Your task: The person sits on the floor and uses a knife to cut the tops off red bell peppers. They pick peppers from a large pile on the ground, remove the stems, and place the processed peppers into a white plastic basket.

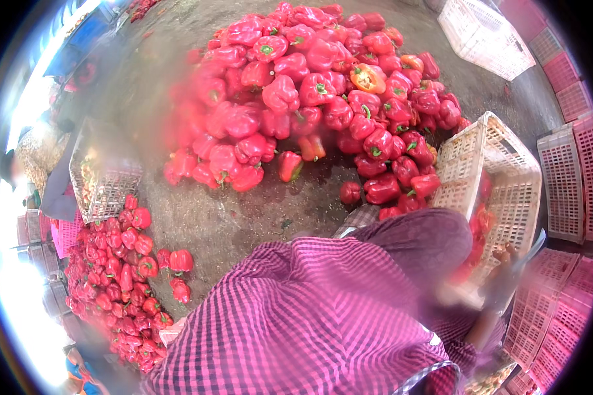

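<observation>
At the right, my right hand is raised beside a whitish plastic crate, its fingers curled at a knife-like metal blade. A blurred skin-coloured patch, perhaps my left hand, shows near the crate's lower end; its fingers and any hold are unclear. Red bell peppers lie inside this tilted crate, partly hidden by its wall and my bent knee. A large heap of red bell peppers spreads on the floor ahead, with a cut orange-yellow one on it.
Another red pepper heap lies at the left, beside a crate holding pale pieces. A white crate stands at the upper right. Stacked pink crates line the right side. A person is at the far left.
</observation>
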The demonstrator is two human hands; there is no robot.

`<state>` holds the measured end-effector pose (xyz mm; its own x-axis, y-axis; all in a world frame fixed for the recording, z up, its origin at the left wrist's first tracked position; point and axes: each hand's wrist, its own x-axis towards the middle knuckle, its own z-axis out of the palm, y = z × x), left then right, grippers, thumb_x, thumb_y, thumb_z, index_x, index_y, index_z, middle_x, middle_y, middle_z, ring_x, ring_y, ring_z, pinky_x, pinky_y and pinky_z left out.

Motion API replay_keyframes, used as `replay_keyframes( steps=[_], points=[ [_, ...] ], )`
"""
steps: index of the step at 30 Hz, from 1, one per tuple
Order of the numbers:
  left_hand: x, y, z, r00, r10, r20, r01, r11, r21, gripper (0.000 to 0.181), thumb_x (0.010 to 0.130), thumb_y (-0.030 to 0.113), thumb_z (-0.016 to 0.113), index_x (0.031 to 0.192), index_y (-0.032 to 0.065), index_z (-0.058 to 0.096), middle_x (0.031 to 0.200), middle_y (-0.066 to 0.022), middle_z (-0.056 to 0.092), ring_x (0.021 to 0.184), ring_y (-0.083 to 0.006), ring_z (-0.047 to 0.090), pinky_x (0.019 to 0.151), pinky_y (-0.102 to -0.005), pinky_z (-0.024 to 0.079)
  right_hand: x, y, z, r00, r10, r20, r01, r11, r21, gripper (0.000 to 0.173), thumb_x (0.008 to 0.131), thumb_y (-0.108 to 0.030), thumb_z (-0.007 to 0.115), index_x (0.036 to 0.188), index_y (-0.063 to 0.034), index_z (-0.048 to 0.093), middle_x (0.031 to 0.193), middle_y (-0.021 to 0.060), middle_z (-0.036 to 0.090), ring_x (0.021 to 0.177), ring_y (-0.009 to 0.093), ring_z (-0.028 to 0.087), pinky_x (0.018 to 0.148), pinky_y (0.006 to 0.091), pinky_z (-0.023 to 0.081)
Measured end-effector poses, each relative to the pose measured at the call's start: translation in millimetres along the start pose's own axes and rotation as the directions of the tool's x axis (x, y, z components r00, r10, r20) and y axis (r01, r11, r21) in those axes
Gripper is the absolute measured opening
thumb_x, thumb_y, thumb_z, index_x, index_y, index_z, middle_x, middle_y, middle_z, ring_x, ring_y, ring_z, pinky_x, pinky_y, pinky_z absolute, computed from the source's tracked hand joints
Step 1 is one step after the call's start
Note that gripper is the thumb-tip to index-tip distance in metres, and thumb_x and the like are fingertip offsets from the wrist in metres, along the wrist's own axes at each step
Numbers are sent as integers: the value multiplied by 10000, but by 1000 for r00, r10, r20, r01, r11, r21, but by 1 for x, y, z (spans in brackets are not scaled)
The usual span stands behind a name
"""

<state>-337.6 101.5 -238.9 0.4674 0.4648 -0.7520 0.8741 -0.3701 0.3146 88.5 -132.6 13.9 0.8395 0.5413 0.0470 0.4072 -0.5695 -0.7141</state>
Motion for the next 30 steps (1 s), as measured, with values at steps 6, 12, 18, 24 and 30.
replay_keyframes(
  steps=[6, 12, 18, 24, 30],
  points=[
    [-7, 8, -46, 988, 16, -151, -70, 930, -361, 652, 769, 439, 818, 1270, 79, 606, 1149, -98, 649, 1075, -261, 618, 878, -369, 526, 6, 9, 3, 996, -85, -29, 81, 991, -104, 338, 750, 92, 438, 1032, -12, 592, 1262, 182, 564, 1053, 285, 647, 821, 378, 575],
    [3, 31, -133, 919, 235, -315, -311, -55, -949, 719, 765, 440, 827, 1318, 62, 565, 1238, -88, 623, 1140, -220, 590, 905, -362, 518, 1, 20, 1, 983, -175, -61, 164, 974, -154, 342, 881, -81, 529, 1207, 21, 540, 1073, 161, 639, 658, 130, 522, 513, 251, 416],
    [98, -71, -144, 729, -267, -630, 172, 963, -209, 933, 673, 490, 819, 1405, 63, 430, 1226, -218, 628, 1093, -376, 626, 963, -449, 493, 2, -22, 1, 945, 328, 7, -322, 922, 213, 322, 912, -43, 533, 1228, -65, 592, 1022, 115, 673, 598, 107, 555, 515, 240, 449],
    [120, -90, -131, 815, -365, -451, 65, 830, -554, 874, 686, 468, 812, 1369, 45, 467, 1192, -187, 648, 1046, -354, 655, 894, -437, 527, -4, -17, 8, 939, 342, -26, -310, 881, 356, 309, 971, -142, 561, 1269, -61, 577, 901, 82, 688, 450, 29, 382, 404, 187, 297],
    [59, -31, -136, 946, 45, -320, -316, -83, -945, 661, 892, 617, 516, 1348, 139, 487, 1015, -58, 646, 756, -139, 594, 598, -262, 473, -4, -7, -3, 978, -199, -65, 185, 967, -174, 297, 947, -108, 556, 1234, -42, 588, 987, 105, 697, 525, 51, 469, 454, 192, 354]
  ],
)
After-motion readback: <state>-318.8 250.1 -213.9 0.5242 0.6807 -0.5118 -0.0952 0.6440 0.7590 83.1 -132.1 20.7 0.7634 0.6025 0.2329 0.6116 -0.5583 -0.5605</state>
